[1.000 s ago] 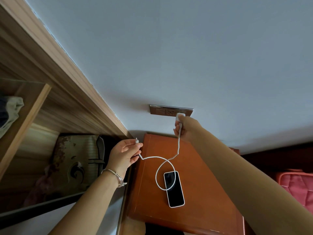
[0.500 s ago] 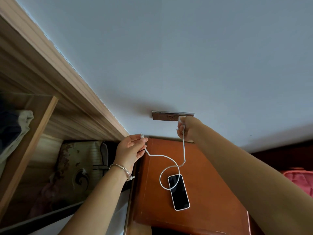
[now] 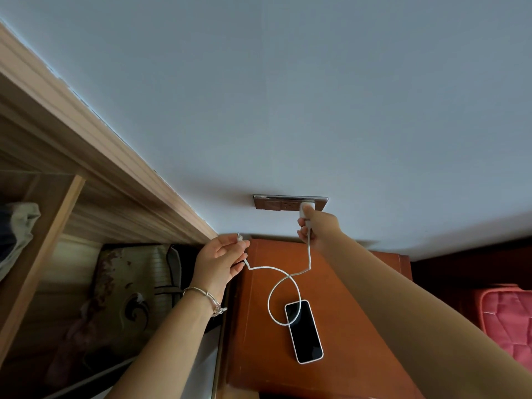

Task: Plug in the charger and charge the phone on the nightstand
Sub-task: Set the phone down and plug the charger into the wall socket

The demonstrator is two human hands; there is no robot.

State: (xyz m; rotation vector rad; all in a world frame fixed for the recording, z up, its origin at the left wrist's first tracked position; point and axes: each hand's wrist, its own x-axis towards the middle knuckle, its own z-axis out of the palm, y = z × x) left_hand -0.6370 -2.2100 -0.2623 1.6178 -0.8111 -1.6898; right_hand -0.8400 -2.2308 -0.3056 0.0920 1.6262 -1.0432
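Charger [image 3: 305,209] at wall socket [image 3: 290,203] in right hand [image 3: 319,229], cable end [image 3: 239,237] pinched in left hand [image 3: 221,259], loop over phone [image 3: 304,331].

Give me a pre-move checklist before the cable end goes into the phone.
1. Charger at the wall socket under the right hand: at the plate; fully seated, cannot tell.
2. Cable's free end in the left hand grip: ok.
3. Phone flat, screen up, on the nightstand: ok.
4. Cable free of snags: not ok, it loops over the phone's top corner.
5. Phone's port facing the left hand: cannot tell.
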